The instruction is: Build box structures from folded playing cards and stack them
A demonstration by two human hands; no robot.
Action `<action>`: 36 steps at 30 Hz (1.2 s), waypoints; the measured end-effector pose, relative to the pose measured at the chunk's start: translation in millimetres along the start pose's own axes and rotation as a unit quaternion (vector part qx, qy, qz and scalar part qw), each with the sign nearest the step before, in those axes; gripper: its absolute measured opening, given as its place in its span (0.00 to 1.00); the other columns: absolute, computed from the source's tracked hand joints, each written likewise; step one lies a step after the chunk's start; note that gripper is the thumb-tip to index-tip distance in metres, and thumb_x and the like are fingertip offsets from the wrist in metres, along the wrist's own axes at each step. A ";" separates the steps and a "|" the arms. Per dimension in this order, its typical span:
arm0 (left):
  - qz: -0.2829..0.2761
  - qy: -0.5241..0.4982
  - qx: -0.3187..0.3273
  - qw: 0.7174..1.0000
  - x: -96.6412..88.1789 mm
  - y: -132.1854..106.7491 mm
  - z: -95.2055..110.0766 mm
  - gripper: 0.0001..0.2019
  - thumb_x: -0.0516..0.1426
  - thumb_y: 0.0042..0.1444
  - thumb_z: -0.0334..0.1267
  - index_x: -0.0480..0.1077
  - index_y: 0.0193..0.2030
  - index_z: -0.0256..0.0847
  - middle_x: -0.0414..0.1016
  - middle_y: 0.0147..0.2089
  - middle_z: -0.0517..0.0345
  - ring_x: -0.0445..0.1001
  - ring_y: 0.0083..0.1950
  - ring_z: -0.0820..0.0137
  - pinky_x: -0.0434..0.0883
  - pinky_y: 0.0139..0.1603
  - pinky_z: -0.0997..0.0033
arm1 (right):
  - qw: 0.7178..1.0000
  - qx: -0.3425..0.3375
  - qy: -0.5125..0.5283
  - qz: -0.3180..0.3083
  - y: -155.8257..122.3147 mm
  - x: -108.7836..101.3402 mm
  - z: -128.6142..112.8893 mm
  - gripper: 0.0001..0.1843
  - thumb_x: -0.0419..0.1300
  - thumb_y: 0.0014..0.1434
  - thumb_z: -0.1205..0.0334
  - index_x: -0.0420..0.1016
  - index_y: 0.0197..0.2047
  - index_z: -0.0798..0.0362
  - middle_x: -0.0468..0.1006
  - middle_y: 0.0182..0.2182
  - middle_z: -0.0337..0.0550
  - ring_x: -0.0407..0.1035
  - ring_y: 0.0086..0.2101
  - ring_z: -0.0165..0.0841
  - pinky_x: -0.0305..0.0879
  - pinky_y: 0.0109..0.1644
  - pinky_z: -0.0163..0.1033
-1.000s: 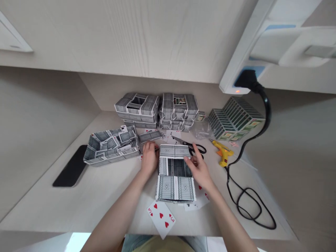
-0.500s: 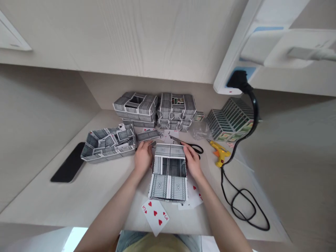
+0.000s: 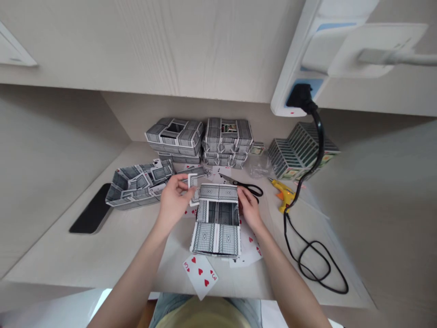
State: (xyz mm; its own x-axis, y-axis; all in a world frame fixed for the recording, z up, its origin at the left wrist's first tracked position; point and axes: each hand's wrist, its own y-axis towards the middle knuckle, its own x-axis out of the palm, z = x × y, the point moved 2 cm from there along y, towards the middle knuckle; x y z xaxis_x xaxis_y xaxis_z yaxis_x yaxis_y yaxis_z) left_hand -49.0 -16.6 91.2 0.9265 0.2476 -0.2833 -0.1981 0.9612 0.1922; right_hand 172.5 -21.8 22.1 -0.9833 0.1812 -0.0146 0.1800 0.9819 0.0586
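My left hand [image 3: 174, 200] pinches a small folded playing card [image 3: 193, 190], raised just left of a box made of playing cards [image 3: 216, 239]. That box lies in front of me, grey card backs outward, with a rectangular opening in its top. At its far right corner my right hand [image 3: 250, 208] grips the edge; some of those fingers are hidden. Black-handled scissors [image 3: 244, 184] lie just beyond the right hand. A three of hearts [image 3: 200, 275] rests face up at the near end of the box, and more loose cards [image 3: 251, 250] stick out on its right.
An open card tray [image 3: 136, 200] holding folded pieces and a black phone [image 3: 90, 210] are on the left. Stacked card boxes [image 3: 175, 136] stand at the back. To the right are a yellow glue gun [image 3: 283, 193], its looped black cord [image 3: 312, 250] and card stacks [image 3: 293, 155].
My left hand has lifted from beside the box, moved up and left, and now holds a folded card. My right hand stays at the box's far right corner.
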 end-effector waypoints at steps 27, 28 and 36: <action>-0.233 0.055 0.018 0.971 48.3 -32.7 26.1 0.08 0.54 0.53 0.41 0.69 0.37 0.42 0.77 0.32 0.58 0.74 0.31 0.68 0.68 0.29 0.72 | 0.999 -0.020 -0.026 -0.024 1.0 2.8 1.2 0.23 0.52 0.54 0.43 0.74 0.41 0.51 0.72 0.22 0.39 0.68 0.31 0.37 0.63 0.31 0.38; -0.238 0.063 0.019 0.969 48.0 -33.2 26.1 0.08 0.54 0.53 0.41 0.69 0.36 0.42 0.77 0.32 0.58 0.74 0.30 0.68 0.68 0.29 0.72 | 0.999 -0.023 -0.028 -0.026 1.0 3.1 0.9 0.23 0.52 0.54 0.43 0.74 0.41 0.51 0.72 0.22 0.39 0.68 0.31 0.36 0.63 0.31 0.38; -0.239 0.089 0.023 0.967 49.5 -37.8 25.3 0.06 0.53 0.53 0.39 0.69 0.35 0.42 0.78 0.34 0.57 0.75 0.35 0.67 0.69 0.35 0.71 | 0.998 -0.011 -0.012 -0.060 -2.9 3.5 0.4 0.22 0.55 0.53 0.46 0.70 0.46 0.50 0.70 0.24 0.36 0.62 0.24 0.31 0.57 0.27 0.35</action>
State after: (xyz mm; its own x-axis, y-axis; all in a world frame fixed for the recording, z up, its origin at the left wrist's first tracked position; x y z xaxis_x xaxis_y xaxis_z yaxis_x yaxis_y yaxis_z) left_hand 12.4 -43.7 93.7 0.8376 -0.2029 -0.5072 0.2579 0.9653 0.0397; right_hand 168.6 -24.0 21.4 -0.9968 0.0649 -0.0473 0.0611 0.9952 0.0769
